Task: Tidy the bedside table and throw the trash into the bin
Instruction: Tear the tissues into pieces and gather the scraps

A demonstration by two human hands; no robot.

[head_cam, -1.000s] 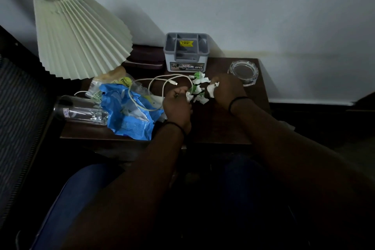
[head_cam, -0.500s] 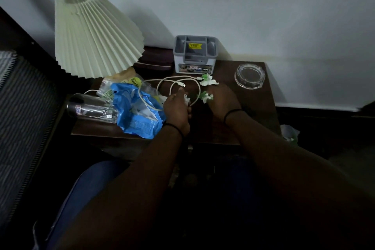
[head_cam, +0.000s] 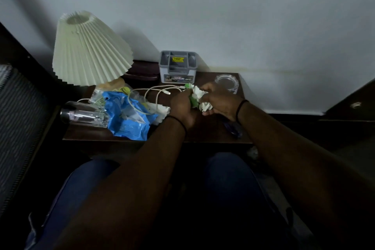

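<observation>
Both hands are clenched on the same wad of crumpled white and green paper scraps: the left hand grips it from the near side and the right hand curls over it from the far side, gathering it just above the dark wooden surface.

Judging by what lies around, the tidying is at an early stage. One bundle of trash is collected but not yet thrown away. A blue plastic wrapper lies crumpled left of the hands, with a white cable looped over it and a clear bottle on its side beside it. A yellowish packet sits under the lamp. A grey organiser box and a glass ashtray stand at the back and look to be in place.

No bin shows clearly. Something pale on the floor past the right corner may be one, but the light is too dim to tell. A dark bluish thing under the right wrist is also hard to make out.
</observation>
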